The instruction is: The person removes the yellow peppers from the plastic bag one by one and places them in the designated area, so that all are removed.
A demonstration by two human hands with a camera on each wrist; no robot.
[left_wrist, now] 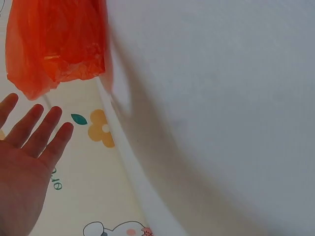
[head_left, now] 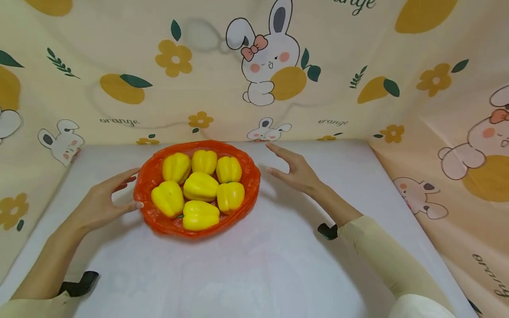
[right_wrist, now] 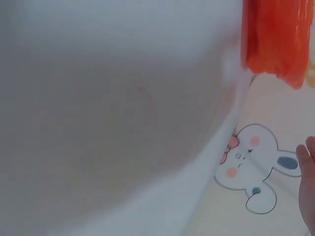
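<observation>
Several yellow bell peppers (head_left: 200,187) lie in a round container lined with an orange-red plastic bag (head_left: 148,194), whose rim is folded outward. At the container's left side, my left hand (head_left: 104,201) has its fingers and thumb spread, the fingertips right at the bag's edge. The left wrist view shows the fingers (left_wrist: 47,129) straight, just beside the hanging bag (left_wrist: 74,42). My right hand (head_left: 296,171) hovers to the right of the container, thumb and fingers apart, with a gap to the bag. Only the edge of that hand (right_wrist: 307,182) shows in the right wrist view, near the bag (right_wrist: 275,39).
The container stands on a white table (head_left: 238,274), toward its back left. A cream cloth (head_left: 350,53) printed with rabbits, oranges and flowers hangs behind and along the sides. Black straps with small mounts (head_left: 328,231) sit at both wrists.
</observation>
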